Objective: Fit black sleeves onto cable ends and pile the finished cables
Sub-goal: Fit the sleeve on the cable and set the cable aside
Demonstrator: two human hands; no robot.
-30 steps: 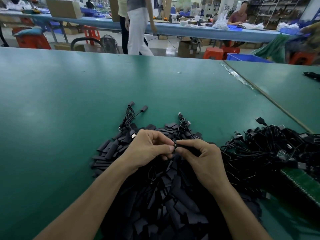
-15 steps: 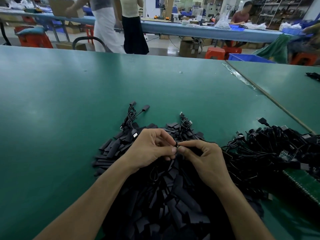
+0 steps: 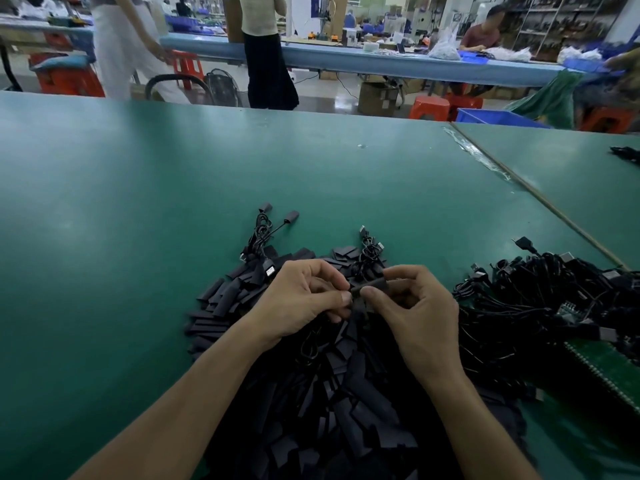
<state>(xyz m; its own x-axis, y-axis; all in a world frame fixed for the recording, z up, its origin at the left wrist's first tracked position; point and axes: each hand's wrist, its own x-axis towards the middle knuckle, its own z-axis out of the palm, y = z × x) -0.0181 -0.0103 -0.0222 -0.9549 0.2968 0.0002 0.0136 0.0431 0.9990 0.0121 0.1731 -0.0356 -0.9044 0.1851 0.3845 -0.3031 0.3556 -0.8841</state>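
The left hand (image 3: 304, 299) and right hand (image 3: 415, 313) meet near the front middle of the worktop (image 3: 138, 237), thumbs almost touching. The right hand pinches a black sleeve (image 3: 372, 284) between thumb and forefinger, its other fingers curled. The left hand's thumb and forefinger are pinched on what I take to be the plug of a cable (image 3: 310, 348), whose thin cord loops down below that hand; the plug itself is hidden by the fingertips. The sleeve looks started on the end but not pushed home, so this piece is mid-fit.

Under and in front of both hands lies a heap of loose sleeves (image 3: 346, 410), large and reaching to the front edge, so much work seems left. Just beyond the heap's far left side sit a few coiled cables with dark capped ends (image 3: 263, 230), probably the finished pile, and it is small. A second small coil (image 3: 369, 249), showing bare metal plugs, lies just beyond the hands. Toward the right edge sprawls a big tangle of cables (image 3: 554, 299), many with bare plugs, likely the stock to do. A green circuit board (image 3: 606, 368) lies at its near side.

Nothing blocks the hands; the loose cords could snag on the tangle. Beyond the far edge, people stand at another bench (image 3: 381, 60).
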